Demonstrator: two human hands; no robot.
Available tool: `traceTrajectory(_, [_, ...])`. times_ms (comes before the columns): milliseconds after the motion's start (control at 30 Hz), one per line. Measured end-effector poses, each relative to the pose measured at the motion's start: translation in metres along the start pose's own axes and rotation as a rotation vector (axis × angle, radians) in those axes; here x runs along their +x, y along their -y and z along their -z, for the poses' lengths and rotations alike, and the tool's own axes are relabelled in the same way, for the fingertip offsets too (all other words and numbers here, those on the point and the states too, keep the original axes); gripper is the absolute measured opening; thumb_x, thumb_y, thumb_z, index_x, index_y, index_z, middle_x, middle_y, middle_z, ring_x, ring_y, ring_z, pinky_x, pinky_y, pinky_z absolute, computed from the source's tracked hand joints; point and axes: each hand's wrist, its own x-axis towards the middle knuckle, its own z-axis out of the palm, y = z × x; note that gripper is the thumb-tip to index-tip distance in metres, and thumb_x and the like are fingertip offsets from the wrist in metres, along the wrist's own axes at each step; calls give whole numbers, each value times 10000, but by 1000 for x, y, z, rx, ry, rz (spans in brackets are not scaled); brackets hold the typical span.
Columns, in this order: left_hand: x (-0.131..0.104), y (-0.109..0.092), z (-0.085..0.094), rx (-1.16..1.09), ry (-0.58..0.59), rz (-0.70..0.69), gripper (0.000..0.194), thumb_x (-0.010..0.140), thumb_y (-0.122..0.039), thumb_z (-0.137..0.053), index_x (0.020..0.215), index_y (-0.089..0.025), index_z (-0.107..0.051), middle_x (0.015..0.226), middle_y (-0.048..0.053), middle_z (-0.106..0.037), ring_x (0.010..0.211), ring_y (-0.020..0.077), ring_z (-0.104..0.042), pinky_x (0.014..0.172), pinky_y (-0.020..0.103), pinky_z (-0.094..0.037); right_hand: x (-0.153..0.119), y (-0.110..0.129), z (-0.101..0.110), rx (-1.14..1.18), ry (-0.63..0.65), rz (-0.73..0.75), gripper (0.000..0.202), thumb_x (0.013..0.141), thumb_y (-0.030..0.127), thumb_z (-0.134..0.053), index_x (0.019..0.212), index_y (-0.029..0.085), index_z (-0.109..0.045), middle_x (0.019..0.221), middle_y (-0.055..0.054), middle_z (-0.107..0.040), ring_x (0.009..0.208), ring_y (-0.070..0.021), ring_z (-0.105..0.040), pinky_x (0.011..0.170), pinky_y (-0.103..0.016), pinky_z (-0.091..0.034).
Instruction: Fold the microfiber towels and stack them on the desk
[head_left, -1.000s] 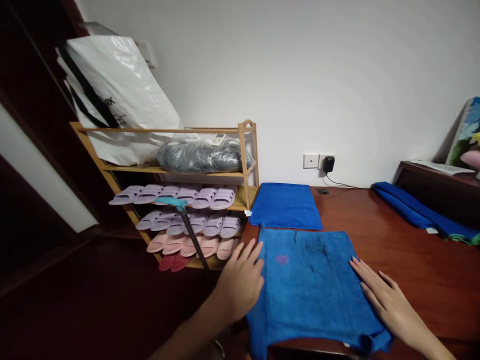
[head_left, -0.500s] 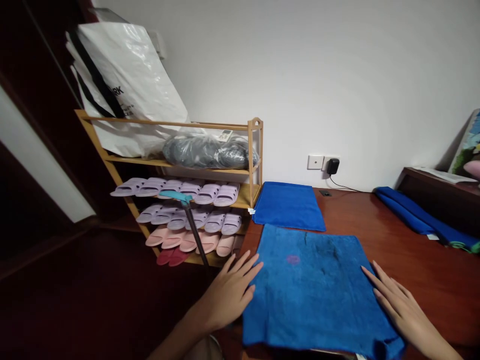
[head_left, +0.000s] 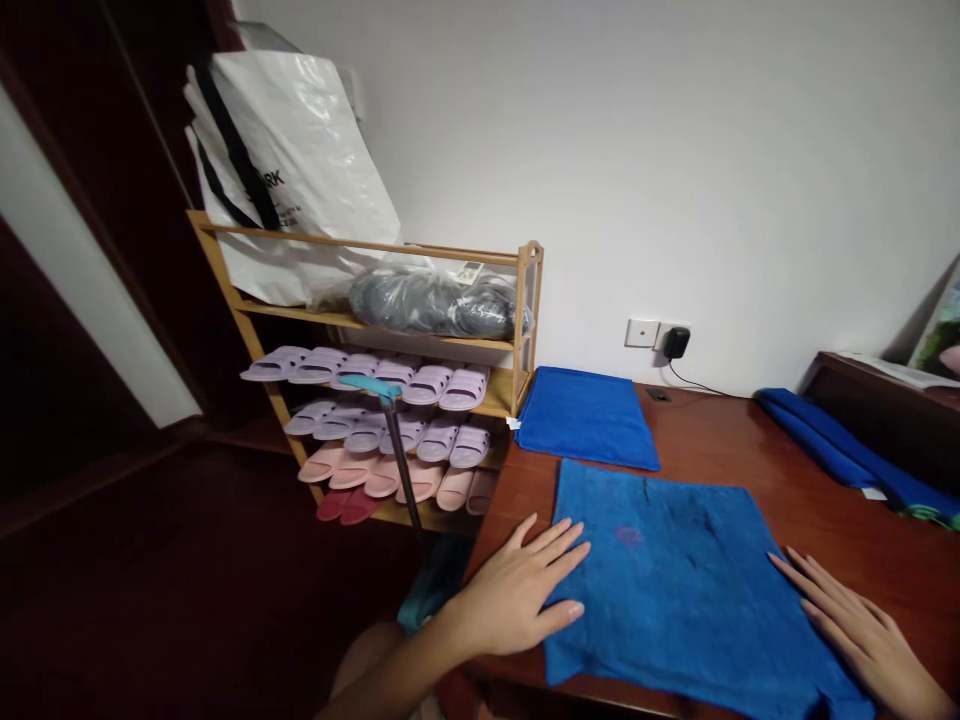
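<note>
A blue cloth (head_left: 675, 580) with dark stains and a faint purple mark lies spread on the brown wooden table (head_left: 517, 500). Its near right corner is bunched up. My left hand (head_left: 525, 580) rests with spread fingers on the cloth's left edge. On the opposite side, my right hand (head_left: 847, 610) lies flat, its fingertips touching the right edge. Just behind the stained cloth sits a folded, brighter blue cloth (head_left: 589, 415) with a small white tag at its left corner.
Left of the table stands a wooden shoe rack (head_left: 525, 300) with rows of slippers (head_left: 375, 430), a white bag (head_left: 300, 150) and a plastic-wrapped grey bundle (head_left: 442, 300). A blue-topped pole (head_left: 401, 460) stands before it. More blue cloth (head_left: 832, 450) lies at right, near a plugged-in adapter (head_left: 676, 343).
The stained cloth and both hands sit further right in the view, which has itself shifted. My left hand has come further onto the cloth's left edge, leaving bare table beside it.
</note>
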Motion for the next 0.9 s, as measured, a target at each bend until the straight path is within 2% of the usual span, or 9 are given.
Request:
traceTrajectory(100, [-2, 2, 0, -24, -9, -3, 609, 922, -488, -488, 1462, -304, -272, 1531, 22, -230, 1406, 239, -185, 1138, 483, -136, -2, -1, 7, 123, -56, -46, 634, 845, 629, -362, 1422, 377, -287, 1478, 34, -333, 1367, -223, -294, 1104, -489, -271])
traceTrajectory(200, [-3, 2, -1, -25, -28, 8, 708, 847, -534, -582, 1453, -300, -300, 1528, 27, -244, 1406, 278, -175, 1136, 508, -111, -3, 3, 11, 242, -159, -148, 659, 783, 668, -443, 1301, 262, -465, 1363, -42, -496, 1276, -237, -431, 1082, -426, -329])
traceTrajectory(333, [-1, 3, -5, -22, -23, 7, 872, 745, -577, -673, 1465, -286, -275, 1530, 48, -239, 1408, 306, -149, 1132, 534, -60, -3, 8, 11, 137, -205, -151, 561, 704, 694, -531, 1104, 303, -581, 1277, -17, -561, 1259, -274, -439, 1043, -466, -343])
traceTrajectory(467, [-1, 3, -8, -13, -7, 5, 925, 716, -576, -696, 1473, -285, -251, 1538, 57, -208, 1408, 322, -131, 1125, 548, -42, -2, 6, 7, 133, -230, -145, 581, 665, 703, -555, 1084, 301, -566, 1240, -39, -578, 1210, -285, -481, 1008, -471, -359])
traceTrajectory(567, [-3, 3, -6, -29, 1, -3, 928, 726, -605, -676, 1478, -294, -231, 1542, 62, -200, 1407, 329, -132, 1119, 553, -66, 1, 2, 6, 154, -215, -206, 612, 630, 714, -554, 1078, 298, -562, 1225, -59, -584, 1189, -315, -490, 988, -504, -361])
traceTrajectory(633, [-2, 5, -1, -55, 21, -20, 873, 752, -623, -644, 1469, -308, -259, 1535, 59, -233, 1401, 332, -164, 1113, 544, -120, 7, 4, 9, 179, -155, -229, 606, 627, 697, -546, 1075, 290, -566, 1236, -66, -576, 1181, -318, -495, 981, -497, -371])
traceTrajectory(700, [5, 10, 5, -85, 16, -16, 679, 820, -588, -590, 1409, -320, -385, 1478, 43, -365, 1358, 314, -291, 1092, 489, -227, 19, 12, 14, 205, -105, -215, 615, 684, 648, -480, 1176, 280, -522, 1298, -65, -537, 1213, -293, -474, 1006, -466, -366])
traceTrajectory(800, [30, 24, 13, -56, -103, 97, 369, 905, -460, -525, 1220, -276, -577, 1241, 34, -575, 1161, 244, -515, 987, 363, -381, 48, 34, 22, 147, -58, -204, 637, 796, 574, -305, 1351, 267, -362, 1400, -37, -445, 1280, -220, -417, 1053, -403, -338])
traceTrajectory(900, [65, 43, 14, 61, -239, 260, 269, 918, -339, -511, 1135, -206, -594, 1131, 69, -589, 1081, 245, -534, 962, 372, -384, 84, 55, 23, 44, -48, -277, 623, 843, 569, -229, 1373, 261, -332, 1413, -55, -419, 1284, -253, -404, 1020, -461, -358])
